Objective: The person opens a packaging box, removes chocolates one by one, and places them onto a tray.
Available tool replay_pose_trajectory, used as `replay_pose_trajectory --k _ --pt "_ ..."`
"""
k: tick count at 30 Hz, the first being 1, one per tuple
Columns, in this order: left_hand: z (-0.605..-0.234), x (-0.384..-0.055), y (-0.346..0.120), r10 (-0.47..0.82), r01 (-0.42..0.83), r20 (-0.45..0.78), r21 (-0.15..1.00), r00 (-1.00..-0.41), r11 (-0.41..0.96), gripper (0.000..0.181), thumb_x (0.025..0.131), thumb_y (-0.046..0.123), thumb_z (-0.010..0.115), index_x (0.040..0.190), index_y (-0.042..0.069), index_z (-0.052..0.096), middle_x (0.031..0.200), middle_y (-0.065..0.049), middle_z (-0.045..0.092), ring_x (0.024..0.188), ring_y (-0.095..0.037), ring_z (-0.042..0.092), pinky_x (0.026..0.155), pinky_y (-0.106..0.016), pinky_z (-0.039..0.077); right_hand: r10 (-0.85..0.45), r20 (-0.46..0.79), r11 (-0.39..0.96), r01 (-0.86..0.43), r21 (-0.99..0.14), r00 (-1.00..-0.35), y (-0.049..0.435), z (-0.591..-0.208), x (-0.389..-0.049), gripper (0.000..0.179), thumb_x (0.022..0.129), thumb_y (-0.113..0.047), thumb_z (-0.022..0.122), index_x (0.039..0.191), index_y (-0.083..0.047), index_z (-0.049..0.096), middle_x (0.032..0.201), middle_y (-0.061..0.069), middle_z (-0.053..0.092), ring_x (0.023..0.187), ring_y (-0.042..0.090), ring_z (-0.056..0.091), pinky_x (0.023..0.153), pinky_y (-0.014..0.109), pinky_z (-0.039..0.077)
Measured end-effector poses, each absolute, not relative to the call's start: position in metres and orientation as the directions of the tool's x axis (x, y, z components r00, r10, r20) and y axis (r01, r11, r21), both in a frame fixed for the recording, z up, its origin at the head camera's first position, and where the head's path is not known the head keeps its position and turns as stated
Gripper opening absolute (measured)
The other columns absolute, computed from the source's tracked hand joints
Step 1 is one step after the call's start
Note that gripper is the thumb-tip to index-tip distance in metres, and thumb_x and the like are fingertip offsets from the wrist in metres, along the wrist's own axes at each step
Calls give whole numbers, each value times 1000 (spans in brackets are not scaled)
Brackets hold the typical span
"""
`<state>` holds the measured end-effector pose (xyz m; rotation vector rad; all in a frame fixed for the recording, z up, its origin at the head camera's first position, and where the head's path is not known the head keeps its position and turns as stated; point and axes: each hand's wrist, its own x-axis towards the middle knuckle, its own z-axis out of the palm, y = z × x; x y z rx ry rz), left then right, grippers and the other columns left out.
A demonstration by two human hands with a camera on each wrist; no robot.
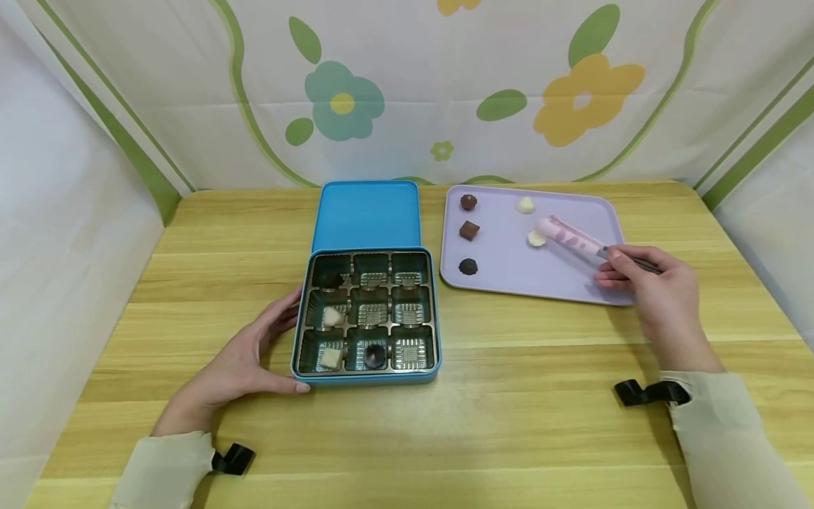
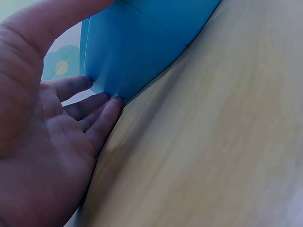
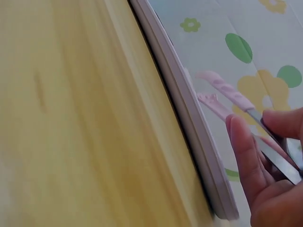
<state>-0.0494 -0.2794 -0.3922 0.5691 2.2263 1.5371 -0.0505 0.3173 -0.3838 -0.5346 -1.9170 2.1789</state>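
My left hand (image 1: 238, 364) holds the blue tin (image 1: 375, 379) at its left side, fingertips on the side wall (image 2: 137, 52) and thumb by the front corner. Inside, a gold divided insert bears a dark chocolate (image 1: 332, 280) back left, a white one (image 1: 332, 317) middle left, a white square one (image 1: 331, 358) front left and a dark round one (image 1: 375, 355) front middle. My right hand (image 1: 661, 286) grips pink-tipped tongs (image 1: 572, 237) over the lilac tray (image 1: 509, 276). Their arms stand apart in the right wrist view, tips right at a white chocolate (image 1: 536, 240).
Another white chocolate (image 1: 525, 205) lies farther back on the tray. Along its left side are a brown round chocolate (image 1: 468, 202), a brown square one (image 1: 469, 230) and a dark round one (image 1: 468, 266). The blue lid (image 1: 369, 212) lies behind the tin; a flowered cloth (image 1: 420, 85) hangs behind.
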Motion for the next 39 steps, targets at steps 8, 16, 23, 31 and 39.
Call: replay_pose_trajectory --k 8,16,23,31,39 --pt "-392 -51 -279 525 119 -78 936 -848 331 134 69 2 100 173 31 22 178 -11 25 147 4 38 117 -4 29 269 -50 186 103 -977 -962 335 -378 -40 33 96 -17 82 126 -3 76 89 -5 84 76 9 80 69 21 64" --pt "-389 -50 -278 526 139 -56 936 -849 322 133 68 2 100 173 29 22 178 -14 26 145 5 39 116 -4 29 260 -3 338 94 -937 -966 328 -378 -46 35 99 -19 79 128 0 74 91 -12 83 76 6 79 70 23 65" --pt "-388 -48 -277 530 138 -50 941 -847 309 132 69 1 100 173 28 23 177 -15 26 145 4 40 116 -4 29 263 18 298 64 -952 -965 318 -382 -50 31 100 -17 77 126 -1 74 85 -10 82 74 5 78 69 21 64" --pt "-390 -48 -278 528 139 -49 940 -848 311 132 69 1 100 173 28 23 178 -14 26 145 4 40 116 -4 29 252 -3 271 74 -960 -968 312 -385 -53 36 101 -20 76 129 1 71 90 -9 82 76 6 79 71 22 64" --pt "-391 -48 -279 523 129 -65 937 -850 326 133 70 3 100 173 30 22 178 -13 24 146 4 39 116 -4 28 313 -70 190 134 -973 -947 313 -377 -49 37 97 -25 82 128 -9 74 88 -8 83 74 8 79 71 20 64"
